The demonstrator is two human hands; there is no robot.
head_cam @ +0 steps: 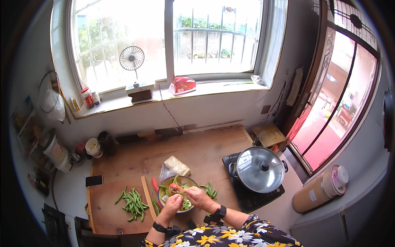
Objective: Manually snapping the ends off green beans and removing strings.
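Both my hands are close together over a bowl with a blue rim point(184, 212) that holds green leafy vegetables and a reddish, round vegetable, perhaps a tomato point(174, 188). My left hand point(173, 204) is at the bowl's near left, with its fingers pinched. My right hand point(199, 198) is over the bowl's right side, thumb and fingers together. Something small may be between the fingertips, too small to tell. Red peppers point(155, 184) lie against the bowl's left side. A pile of green beans or peppers point(134, 203) lies on the board at left, a smaller pile point(209, 190) right of the bowl.
A lidded pan point(260, 169) stands on a black induction cooktop point(232, 185) at right. Behind the bowl sits a plastic bag point(174, 167). A phone point(94, 180) lies at left, and a wooden strip point(148, 197) runs beside the left pile. Cups and tubs stand at back left.
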